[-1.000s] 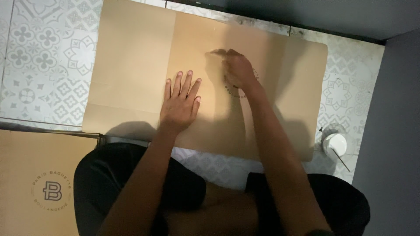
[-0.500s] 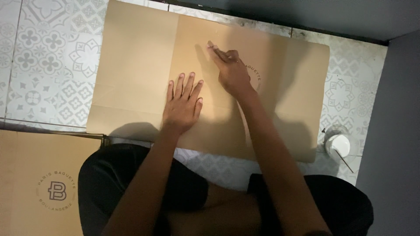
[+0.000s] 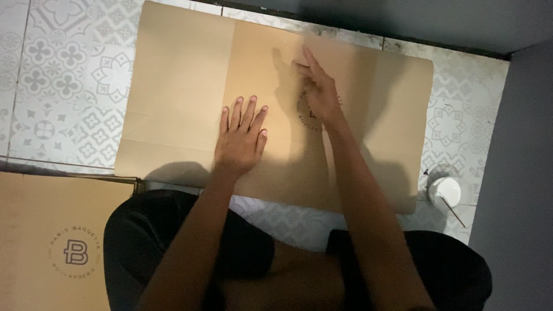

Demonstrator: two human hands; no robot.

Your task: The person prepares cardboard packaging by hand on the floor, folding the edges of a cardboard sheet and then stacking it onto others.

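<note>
I judge the flat cardboard sheet [image 3: 178, 92] on the tiled floor [image 3: 63, 75] light, stiff, prone to sliding, best taken by its edges: my left hand [image 3: 241, 141] presses it open-palmed, my right hand [image 3: 319, 92] rests fingers extended, gripping nothing.

We see a floor of pale patterned tiles [image 3: 63, 75] (floral and geometric motifs), meeting a plain grey wall [image 3: 403, 20] along the top and right. The light is dim, brightest mid-frame, with shadow towards the edges.
</note>
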